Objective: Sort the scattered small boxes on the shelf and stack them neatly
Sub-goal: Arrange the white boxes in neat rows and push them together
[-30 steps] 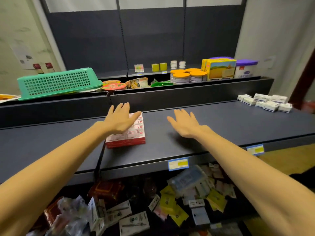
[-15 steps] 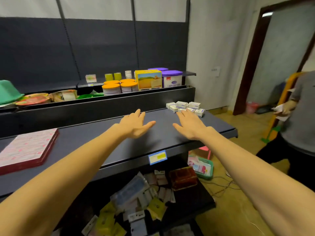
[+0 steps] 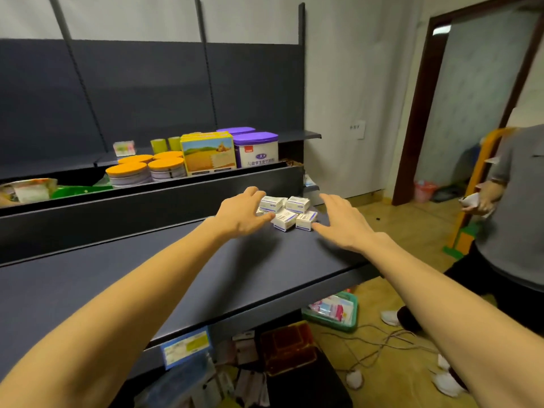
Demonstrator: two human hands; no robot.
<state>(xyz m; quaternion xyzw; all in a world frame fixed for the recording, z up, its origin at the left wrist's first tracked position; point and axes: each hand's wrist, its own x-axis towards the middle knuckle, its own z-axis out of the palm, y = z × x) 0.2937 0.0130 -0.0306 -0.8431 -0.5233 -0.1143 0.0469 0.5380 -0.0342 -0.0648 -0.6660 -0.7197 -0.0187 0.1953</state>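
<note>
Boxes [image 3: 285, 212], small and white, lie in a loose cluster on the dark shelf [image 3: 176, 269] at about one o'clock. Left hand [image 3: 240, 214], fingers spread, touches their left side; right hand [image 3: 343, 223] is open just beside them.

Small white boxes [image 3: 287, 212] clustered at the shelf's [image 3: 176, 278] right end.

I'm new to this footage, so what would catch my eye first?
Two bare arms reach over the dark shelf, the left hand and right hand open on either side of a cluster of small white boxes at its far right end. Behind, orange-lidded tins and a purple-lidded tub stand out.
</note>
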